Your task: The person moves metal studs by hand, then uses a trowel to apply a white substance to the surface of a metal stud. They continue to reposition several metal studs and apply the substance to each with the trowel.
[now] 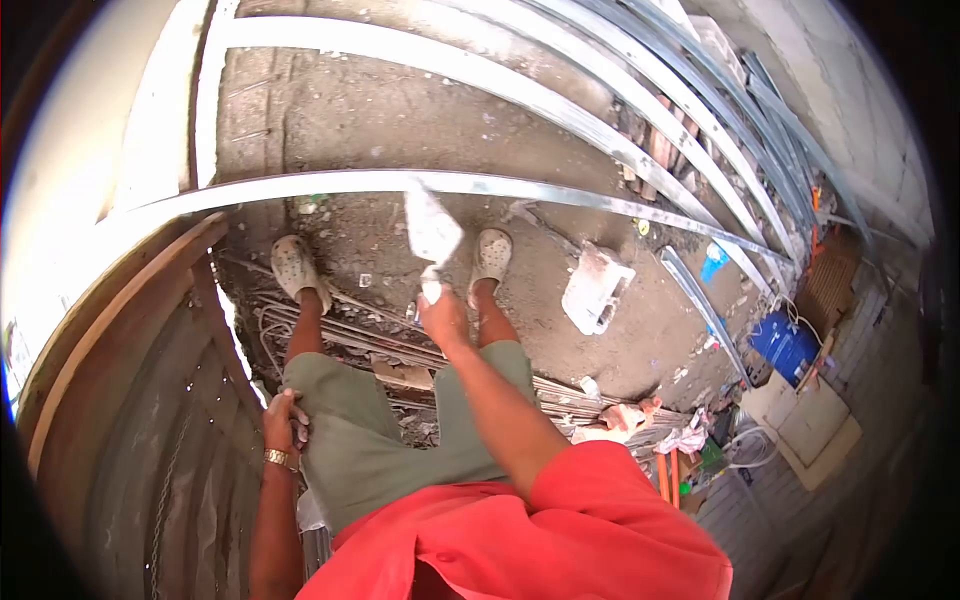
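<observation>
My right hand (443, 320) is closed around the handle of a trowel (433, 230). The trowel's pointed blade, whitish with residue, is held out between my feet, its tip by a long metal channel (360, 182). My left hand (284, 420) hangs beside my left thigh, next to the edge of a corrugated metal panel (150, 430). Its fingers are loosely bent and partly apart, with nothing seen in them. A white-crusted tray or pan (596, 288) lies on the dirt right of my feet, with a hammer-like tool (545, 225) near it.
Several long metal channels (560, 110) stretch across the dirt floor. Thin rods (370, 335) lie in a bundle beneath my legs. At the right are a blue bucket (783, 345), a beige board (800, 425) and mixed scrap. A wooden beam (120, 330) edges the panel on my left.
</observation>
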A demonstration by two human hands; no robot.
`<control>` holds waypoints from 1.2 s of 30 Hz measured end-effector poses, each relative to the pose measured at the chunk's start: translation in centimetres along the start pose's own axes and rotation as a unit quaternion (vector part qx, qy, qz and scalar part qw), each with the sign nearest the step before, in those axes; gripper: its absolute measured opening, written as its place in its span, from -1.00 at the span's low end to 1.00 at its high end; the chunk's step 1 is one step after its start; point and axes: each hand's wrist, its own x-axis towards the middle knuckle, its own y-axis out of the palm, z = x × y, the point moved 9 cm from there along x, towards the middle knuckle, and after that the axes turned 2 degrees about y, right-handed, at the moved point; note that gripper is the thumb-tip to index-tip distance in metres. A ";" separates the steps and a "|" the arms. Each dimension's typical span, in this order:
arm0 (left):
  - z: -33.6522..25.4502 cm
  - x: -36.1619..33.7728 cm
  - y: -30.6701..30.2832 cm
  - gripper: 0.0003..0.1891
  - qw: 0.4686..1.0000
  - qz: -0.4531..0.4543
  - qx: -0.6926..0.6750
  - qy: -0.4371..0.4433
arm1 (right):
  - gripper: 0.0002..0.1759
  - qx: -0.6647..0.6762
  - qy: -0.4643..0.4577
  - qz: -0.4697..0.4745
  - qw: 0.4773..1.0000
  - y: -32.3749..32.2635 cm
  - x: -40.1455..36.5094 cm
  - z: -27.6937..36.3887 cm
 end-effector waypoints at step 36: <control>0.6 -0.4 0.5 -0.68 0.999 -0.032 0.007 0.037 | -0.48 0.068 0.092 -0.130 0.985 -13.9 11.2 -20.6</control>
